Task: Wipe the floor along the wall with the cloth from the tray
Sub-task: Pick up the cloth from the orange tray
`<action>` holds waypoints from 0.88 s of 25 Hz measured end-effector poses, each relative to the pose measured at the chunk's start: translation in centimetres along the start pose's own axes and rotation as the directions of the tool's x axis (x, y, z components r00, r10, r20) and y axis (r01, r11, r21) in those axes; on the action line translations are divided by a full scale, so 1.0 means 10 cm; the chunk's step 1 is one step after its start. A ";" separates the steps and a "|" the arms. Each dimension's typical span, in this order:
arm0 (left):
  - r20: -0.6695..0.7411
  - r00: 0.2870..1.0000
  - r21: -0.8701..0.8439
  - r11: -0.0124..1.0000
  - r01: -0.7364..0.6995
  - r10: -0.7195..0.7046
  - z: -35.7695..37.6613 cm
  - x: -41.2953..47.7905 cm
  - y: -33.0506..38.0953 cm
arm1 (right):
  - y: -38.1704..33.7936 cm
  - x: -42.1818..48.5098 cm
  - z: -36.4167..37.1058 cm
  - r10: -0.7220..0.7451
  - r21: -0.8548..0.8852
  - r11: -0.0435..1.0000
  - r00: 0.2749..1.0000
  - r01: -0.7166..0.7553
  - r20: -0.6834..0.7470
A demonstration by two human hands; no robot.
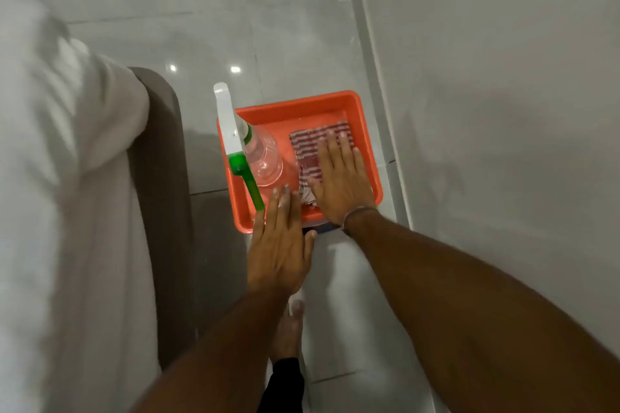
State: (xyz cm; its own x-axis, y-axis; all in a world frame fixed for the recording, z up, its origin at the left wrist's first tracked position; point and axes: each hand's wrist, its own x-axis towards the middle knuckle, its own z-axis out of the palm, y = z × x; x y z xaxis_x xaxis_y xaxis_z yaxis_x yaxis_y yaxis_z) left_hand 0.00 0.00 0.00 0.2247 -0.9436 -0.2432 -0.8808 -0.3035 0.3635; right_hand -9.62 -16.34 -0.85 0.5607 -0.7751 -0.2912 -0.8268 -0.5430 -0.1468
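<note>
- We reach into the orange plastic tray (364, 117): right hand (339, 178) flat, fingers spread, on the red-and-white striped cloth (310, 141), not yet gripping.
- Left hand (280, 245) hovers open and empty at the tray's near rim.
- Next, we judge: close fingers, lift the cloth.

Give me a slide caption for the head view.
Right hand flat on striped cloth in orange tray, left hand open beside spray bottle.

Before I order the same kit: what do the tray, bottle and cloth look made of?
Tray: orange plastic by its look, smooth, glossy moulded rim. Spray bottle: clear plastic, see-through body, green and white trigger head. Cloth: woven fabric, red and white stripes, matte, creased.
</note>
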 end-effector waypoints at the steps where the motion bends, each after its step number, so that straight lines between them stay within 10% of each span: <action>1: 0.024 1.000 -0.025 1.000 0.015 -0.015 0.07 0.03 -0.04 | 0.01 0.09 0.08 0.009 -0.015 1.000 1.000 -0.008 0.025; 10: 0.012 0.999 0.011 0.999 0.036 -0.036 0.25 0.04 -0.12 | 0.05 0.36 0.14 0.106 0.099 0.987 0.975 -0.127 0.194; 22: -0.023 0.999 0.063 0.998 -0.029 0.030 0.08 -0.16 0.05 | 0.10 -0.30 -0.49 0.289 0.596 0.792 0.940 -0.129 -0.180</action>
State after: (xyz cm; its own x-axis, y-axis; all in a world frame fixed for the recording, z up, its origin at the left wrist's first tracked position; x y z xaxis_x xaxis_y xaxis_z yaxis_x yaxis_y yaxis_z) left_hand -1.13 1.45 -0.15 0.2076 -0.9551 -0.2116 -0.9115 -0.2674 0.3126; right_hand -11.94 -16.14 4.49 0.2965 -0.9438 -0.1463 -0.7539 -0.1372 -0.6425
